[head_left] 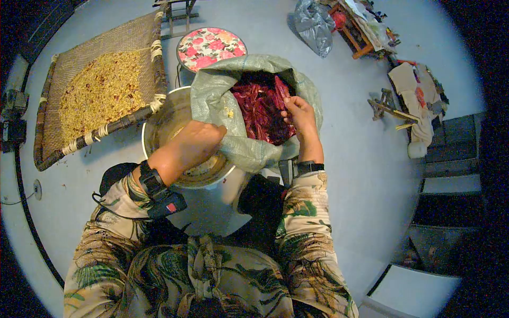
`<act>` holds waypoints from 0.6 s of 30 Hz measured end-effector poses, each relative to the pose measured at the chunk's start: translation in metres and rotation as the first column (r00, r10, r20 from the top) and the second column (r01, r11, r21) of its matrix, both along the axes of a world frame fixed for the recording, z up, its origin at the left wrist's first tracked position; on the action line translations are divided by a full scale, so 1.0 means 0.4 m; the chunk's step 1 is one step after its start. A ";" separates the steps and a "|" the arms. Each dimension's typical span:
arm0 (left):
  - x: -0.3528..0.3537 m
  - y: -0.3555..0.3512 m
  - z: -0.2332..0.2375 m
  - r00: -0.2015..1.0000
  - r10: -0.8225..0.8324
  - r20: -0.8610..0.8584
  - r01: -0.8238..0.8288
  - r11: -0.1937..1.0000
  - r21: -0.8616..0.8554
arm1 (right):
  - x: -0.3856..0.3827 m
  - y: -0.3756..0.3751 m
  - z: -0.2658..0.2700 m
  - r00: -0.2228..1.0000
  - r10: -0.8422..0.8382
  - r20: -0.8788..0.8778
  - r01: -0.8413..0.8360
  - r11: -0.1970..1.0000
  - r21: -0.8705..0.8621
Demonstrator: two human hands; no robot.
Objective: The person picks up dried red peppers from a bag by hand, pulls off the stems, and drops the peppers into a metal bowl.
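A pale green woven sack [211, 90] stands in front of me with its mouth rolled open. Dark red dried chili peppers [255, 114] fill it. Over the sack's right side, my right hand [303, 117] pinches one dried chili pepper [281, 87] between thumb and fingers. My left hand [192, 144] is closed, with its knuckles up, beside the sack's left edge and above a large metal pot [159, 123]. What the left fingers hold, if anything, is hidden. Yellowish bits lie in the pot, partly covered by my left hand and forearm.
At the left, a framed woven tray [95, 55] carries yellow seeds [101, 95] mixed with red bits. A round floral-topped stool [212, 46] stands behind the sack. Farther right are a grey plastic bag [313, 26], a wooden stand [363, 47] and a small wooden stool [389, 106].
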State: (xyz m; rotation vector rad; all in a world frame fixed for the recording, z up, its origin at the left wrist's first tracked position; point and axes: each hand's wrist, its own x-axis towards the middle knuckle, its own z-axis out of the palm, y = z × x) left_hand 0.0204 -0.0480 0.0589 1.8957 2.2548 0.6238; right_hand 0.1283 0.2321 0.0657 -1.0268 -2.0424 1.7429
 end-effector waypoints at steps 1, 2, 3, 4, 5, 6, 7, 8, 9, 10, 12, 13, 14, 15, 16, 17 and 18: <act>0.001 0.000 0.002 1.000 0.000 -0.008 0.000 1.000 -0.005 | -0.002 -0.002 -0.001 1.000 -0.013 0.000 0.013 1.000 0.011; 0.002 -0.001 0.005 1.000 -0.001 -0.016 0.001 1.000 -0.010 | -0.002 -0.003 0.000 1.000 -0.026 0.000 0.026 0.999 0.022; 0.004 -0.001 0.006 1.000 -0.002 -0.024 0.001 1.000 -0.015 | 0.000 0.000 -0.003 0.999 -0.050 -0.023 0.050 0.999 0.012; 0.005 0.000 0.001 1.000 0.008 -0.019 -0.008 1.000 0.022 | 0.001 0.003 -0.006 0.996 -0.073 -0.045 0.073 0.997 0.003; 0.007 0.002 -0.006 1.000 0.019 -0.015 -0.018 0.998 0.060 | 0.000 0.006 -0.008 0.993 -0.096 -0.067 0.096 0.995 -0.006; 0.007 0.002 -0.010 0.999 0.030 -0.010 -0.029 0.995 0.097 | 0.004 0.019 -0.020 0.996 -0.085 -0.040 0.087 0.995 0.043; 0.008 0.001 -0.002 1.000 0.019 0.004 -0.020 0.993 0.119 | 0.011 0.042 -0.039 0.997 -0.075 -0.012 0.076 0.993 0.091; 0.007 -0.001 0.008 1.000 0.009 0.019 -0.011 0.990 0.140 | 0.020 0.066 -0.058 0.998 -0.066 0.016 0.063 0.988 0.140; 0.007 -0.003 0.016 0.999 -0.002 0.033 -0.003 0.987 0.162 | 0.028 0.088 -0.072 0.989 -0.052 0.140 0.024 0.980 0.198; 0.006 -0.004 0.018 0.999 -0.001 0.033 -0.004 0.989 0.149 | 0.036 0.108 -0.082 0.964 -0.045 0.262 -0.023 0.968 0.251; 0.005 -0.005 0.020 0.999 0.001 0.034 -0.006 0.993 0.122 | 0.051 0.131 -0.106 0.888 -0.071 0.454 -0.153 0.886 0.437; 0.005 -0.005 0.019 0.999 0.003 0.033 -0.007 0.993 0.119 | 0.061 0.135 -0.119 0.847 -0.109 0.520 -0.239 0.795 0.557; 0.005 -0.005 0.016 0.999 0.004 0.032 -0.008 0.993 0.117 | 0.070 0.140 -0.131 0.803 -0.159 0.574 -0.331 0.682 0.652; 0.005 -0.006 0.013 0.999 0.006 0.032 -0.010 0.993 0.114 | 0.080 0.131 -0.132 0.798 -0.189 0.572 -0.333 0.654 0.680; 0.004 -0.005 0.009 1.000 0.008 0.029 -0.012 0.994 0.111 | 0.091 0.122 -0.132 0.793 -0.218 0.569 -0.335 0.624 0.706; 0.004 -0.003 0.004 1.000 0.010 0.025 -0.013 0.994 0.107 | 0.096 0.115 -0.131 0.787 -0.247 0.565 -0.338 0.593 0.731; 0.004 -0.003 0.005 1.000 0.013 0.022 -0.015 0.995 0.104 | 0.098 0.122 -0.141 0.796 -0.257 0.548 -0.311 0.603 0.734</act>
